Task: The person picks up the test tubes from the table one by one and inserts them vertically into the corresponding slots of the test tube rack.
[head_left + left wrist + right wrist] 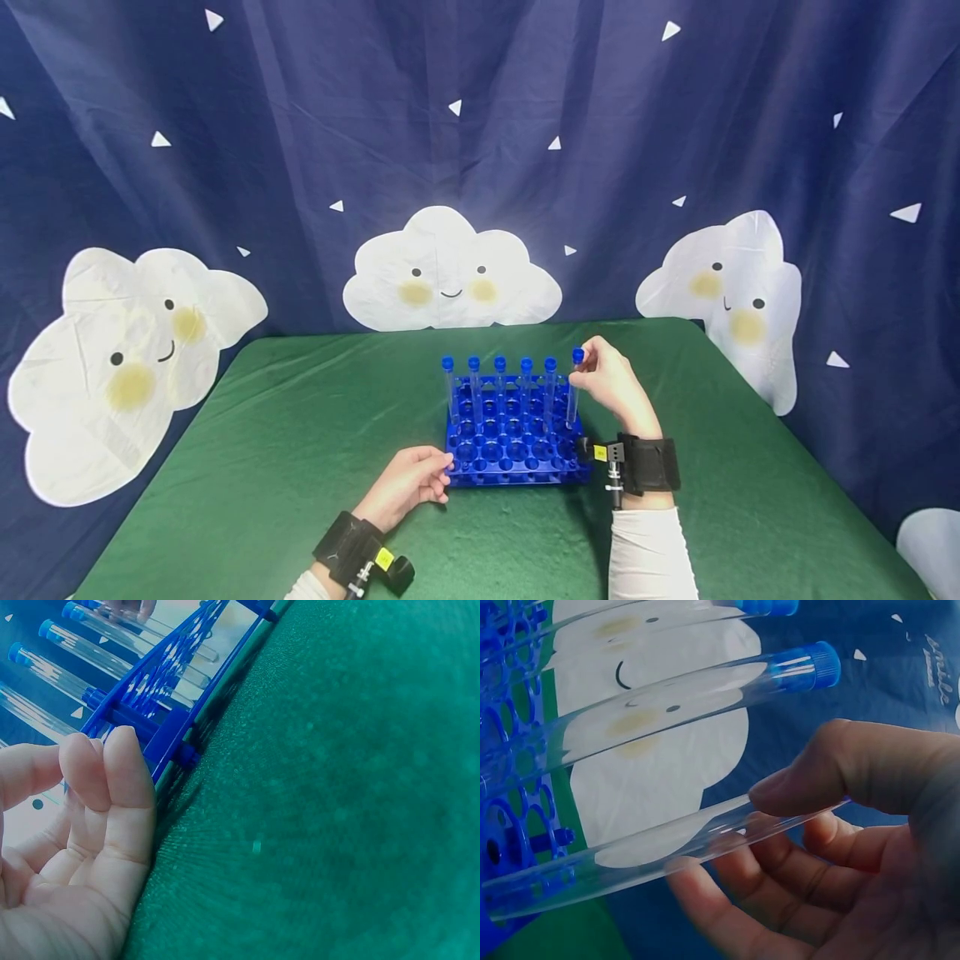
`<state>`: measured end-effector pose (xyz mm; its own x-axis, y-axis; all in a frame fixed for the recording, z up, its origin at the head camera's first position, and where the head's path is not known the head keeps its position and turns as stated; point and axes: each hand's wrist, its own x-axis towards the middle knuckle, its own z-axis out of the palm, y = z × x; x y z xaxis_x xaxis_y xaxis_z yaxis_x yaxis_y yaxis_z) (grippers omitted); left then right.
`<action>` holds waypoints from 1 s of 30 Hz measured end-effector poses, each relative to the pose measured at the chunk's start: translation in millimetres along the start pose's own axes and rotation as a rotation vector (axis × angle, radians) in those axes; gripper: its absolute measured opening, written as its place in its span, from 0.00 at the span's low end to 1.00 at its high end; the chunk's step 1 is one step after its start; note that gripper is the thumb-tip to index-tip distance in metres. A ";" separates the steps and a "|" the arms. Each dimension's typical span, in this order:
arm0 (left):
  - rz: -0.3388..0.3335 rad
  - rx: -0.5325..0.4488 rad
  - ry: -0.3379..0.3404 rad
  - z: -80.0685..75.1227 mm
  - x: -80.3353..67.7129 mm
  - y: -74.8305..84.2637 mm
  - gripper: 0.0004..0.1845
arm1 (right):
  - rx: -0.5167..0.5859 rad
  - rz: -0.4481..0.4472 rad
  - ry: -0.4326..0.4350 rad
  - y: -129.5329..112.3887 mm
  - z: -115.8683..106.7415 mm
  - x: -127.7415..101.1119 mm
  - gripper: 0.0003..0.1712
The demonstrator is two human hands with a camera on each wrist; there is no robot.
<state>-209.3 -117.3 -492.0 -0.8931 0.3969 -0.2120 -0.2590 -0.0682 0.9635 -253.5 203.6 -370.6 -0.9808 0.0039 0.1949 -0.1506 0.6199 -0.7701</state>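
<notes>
A blue test tube rack (pixel 515 478) stands on the table, with several clear, blue-capped test tubes (pixel 500 364) upright in a row across it. At the rack's right end, my right hand (pixel 611 379) pinches the upper part of a test tube (pixel 622 859) between thumb and fingers; the tube's lower end is in the rack. Its cap is mostly hidden by the hand in the right wrist view. My left hand (pixel 412 483) pinches the rack's front left corner with thumb and fingertips, also seen up close in the left wrist view.
A green cloth (pixel 300 433) covers the table and spreads around the rack. Behind the table hangs a dark blue curtain (pixel 315 108) with white clouds. Each wrist wears a black strap (pixel 651 465) with a small camera.
</notes>
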 end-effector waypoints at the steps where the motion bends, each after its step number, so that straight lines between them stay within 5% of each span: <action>1: -0.001 0.000 0.000 0.1 0.1 0.0 0.09 | -0.002 0.007 -0.008 0.6 -0.2 0.2 0.12; 30: -0.006 -0.004 0.003 -2.8 1.0 -2.2 0.10 | -0.021 0.013 -0.170 5.1 -13.6 -7.2 0.16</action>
<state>-210.7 -119.4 -494.7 -0.8926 0.3945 -0.2182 -0.2658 -0.0695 0.9615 -245.5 217.4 -367.7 -0.9898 -0.1198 0.0775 -0.1365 0.6369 -0.7588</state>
